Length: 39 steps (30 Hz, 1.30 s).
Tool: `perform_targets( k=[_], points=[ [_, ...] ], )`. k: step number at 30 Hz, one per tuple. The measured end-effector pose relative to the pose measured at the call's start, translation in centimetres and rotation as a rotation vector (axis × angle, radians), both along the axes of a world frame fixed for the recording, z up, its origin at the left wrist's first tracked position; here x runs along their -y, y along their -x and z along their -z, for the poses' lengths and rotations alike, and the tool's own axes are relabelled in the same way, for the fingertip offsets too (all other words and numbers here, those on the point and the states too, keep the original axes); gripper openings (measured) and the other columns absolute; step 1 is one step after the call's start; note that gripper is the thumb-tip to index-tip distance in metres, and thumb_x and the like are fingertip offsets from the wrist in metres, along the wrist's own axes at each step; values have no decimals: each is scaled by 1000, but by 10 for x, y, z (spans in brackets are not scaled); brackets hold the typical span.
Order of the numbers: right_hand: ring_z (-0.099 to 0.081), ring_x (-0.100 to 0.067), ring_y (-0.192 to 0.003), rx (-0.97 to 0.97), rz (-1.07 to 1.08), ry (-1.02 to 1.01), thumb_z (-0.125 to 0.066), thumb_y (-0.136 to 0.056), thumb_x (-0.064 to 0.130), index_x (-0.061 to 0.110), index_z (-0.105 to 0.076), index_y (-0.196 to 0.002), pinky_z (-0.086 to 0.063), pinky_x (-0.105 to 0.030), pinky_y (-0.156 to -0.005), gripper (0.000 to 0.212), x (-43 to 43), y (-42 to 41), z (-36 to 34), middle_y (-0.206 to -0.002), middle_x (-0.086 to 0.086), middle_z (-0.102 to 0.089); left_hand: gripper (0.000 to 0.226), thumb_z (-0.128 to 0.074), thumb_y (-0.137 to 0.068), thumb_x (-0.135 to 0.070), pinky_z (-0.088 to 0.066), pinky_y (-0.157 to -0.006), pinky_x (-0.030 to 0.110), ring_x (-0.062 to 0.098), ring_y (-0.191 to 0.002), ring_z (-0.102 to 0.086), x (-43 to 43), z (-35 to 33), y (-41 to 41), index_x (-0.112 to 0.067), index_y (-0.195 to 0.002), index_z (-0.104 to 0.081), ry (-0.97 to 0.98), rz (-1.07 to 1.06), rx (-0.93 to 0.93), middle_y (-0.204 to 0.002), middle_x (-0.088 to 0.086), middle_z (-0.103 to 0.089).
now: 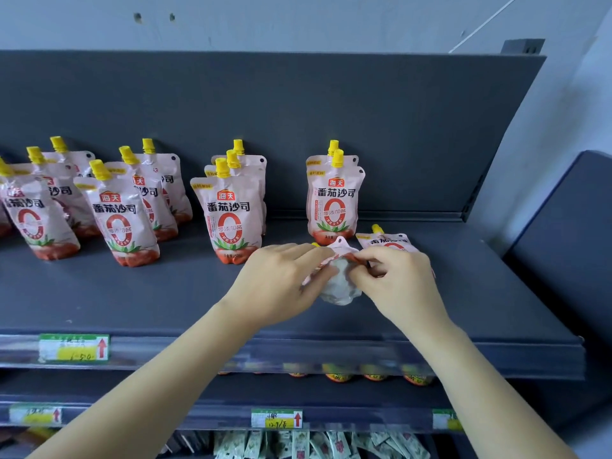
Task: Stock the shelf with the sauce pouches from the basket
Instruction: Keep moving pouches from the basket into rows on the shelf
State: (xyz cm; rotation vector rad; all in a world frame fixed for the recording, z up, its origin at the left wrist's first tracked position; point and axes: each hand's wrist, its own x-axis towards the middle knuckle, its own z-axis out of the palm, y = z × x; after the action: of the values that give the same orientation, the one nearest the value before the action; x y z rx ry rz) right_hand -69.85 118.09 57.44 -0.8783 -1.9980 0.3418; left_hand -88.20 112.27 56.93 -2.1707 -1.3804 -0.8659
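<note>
While the left hand point(281, 276) and the right hand point(394, 276) meet over the shelf point(165, 299), they hold one sauce pouch point(341, 286) between them. Each hand's grip is closed on it, with the fingers of both hands pinching the crumpled pouch from its two sides. This sauce pouch is a bit right of the middle of the shelf, about halfway between the front edge and the back edge, and its pale bottom faces the camera. It is hard to tell if it touches the shelf. Just behind the right hand, a second pouch point(390, 241) lies flat on the shelf with its yellow cap pointing to the back. More pouches stand up in rows that run from front to back. The first row point(332, 200) is just behind the hands, near the back edge. The second row point(231, 213) is to the left of it, and its front pouch is just beside the left hand. The third row point(122, 223) and the fourth row point(33, 217) stand closer to the left edge. A green price tag point(73, 347) sticks on the front edge near the left end. Small jars point(339, 376) peek out from under the front edge
</note>
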Motion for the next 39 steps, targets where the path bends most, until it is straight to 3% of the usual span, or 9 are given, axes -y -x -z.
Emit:
perform_targets(
  k=[3,9,17,23,25,28,31,34,39],
  points=[
    [-68,-24,-58,-93,38,49,-72,-72,0,6,-77,-79,-56,-41,-55,11,-3,-2,1,-62,-6,-71,41,-54,-86,-53,-48,-53,23,8,-62,-61,20,10,-12,-27,-115,-62,163,-204,322,-96,-13,-67],
    [-69,-20,-60,-45,-24,135,-71,-72,-1,8,-79,-83,-58,-42,-64,16,-6,-4,2,-64,-4,-73,29,-66,-82,-31,-51,-58,29,9,-48,-47,24,11,-11,-33,-111,-68,527,-259,714,-58,2,-68],
    [-72,-26,-69,-82,-92,163,-72,-68,-6,3,-77,-76,-59,-47,-66,13,-13,-3,11,-73,-10,-75,39,-74,-71,-23,-49,-58,35,9,-52,-42,24,-2,2,-29,-109,-74,588,-266,747,-63,5,-71],
    [-70,-9,-71,-120,-115,179,-74,-67,-7,3,-76,-74,-61,-37,-65,13,-8,-6,15,-71,17,-68,43,-73,-72,-21,-50,-56,33,9,-50,-45,24,-7,5,-29,-114,-72,646,-284,719,-62,2,-71],
    [-69,-10,-69,-137,-115,122,-73,-65,-10,3,-74,-71,-58,-35,-61,15,-6,-5,16,-68,11,-69,47,-74,-71,-26,-54,-62,35,9,-52,-54,27,-2,0,-30,-118,-69,685,-311,771,-66,0,-73],
    [-67,-16,-61,-180,-97,16,-71,-63,-13,1,-73,-69,-55,-36,-55,16,-3,-3,20,-66,-5,-72,54,-74,-77,-27,-60,-76,39,17,-67,-72,31,11,-20,-23,-128,-58,761,-280,1155,-80,1,-76],
    [-68,-12,-67,-273,-65,52,-70,-64,-14,2,-73,-72,-56,-29,-58,17,1,0,20,-65,3,-70,63,-75,-82,-27,-59,-81,39,23,-73,-74,33,13,-35,-23,-134,-40,771,-232,1420,-89,3,-76],
    [-67,-8,-63,-380,-25,182,-68,-68,-12,7,-71,-70,-53,-20,-57,19,5,6,17,-63,18,-66,45,-72,-84,-10,-60,-71,33,29,-78,-73,34,2,-47,-7,-122,-49,882,-4,1750,-91,20,-74],
    [-68,-6,-61,-405,-77,240,-67,-71,-9,9,-69,-73,-55,-20,-56,18,12,15,15,-70,10,-71,25,-59,-88,4,-60,-68,30,28,-83,-74,31,3,-64,9,-112,-61,868,202,2080,-94,23,-73]
  ],
)
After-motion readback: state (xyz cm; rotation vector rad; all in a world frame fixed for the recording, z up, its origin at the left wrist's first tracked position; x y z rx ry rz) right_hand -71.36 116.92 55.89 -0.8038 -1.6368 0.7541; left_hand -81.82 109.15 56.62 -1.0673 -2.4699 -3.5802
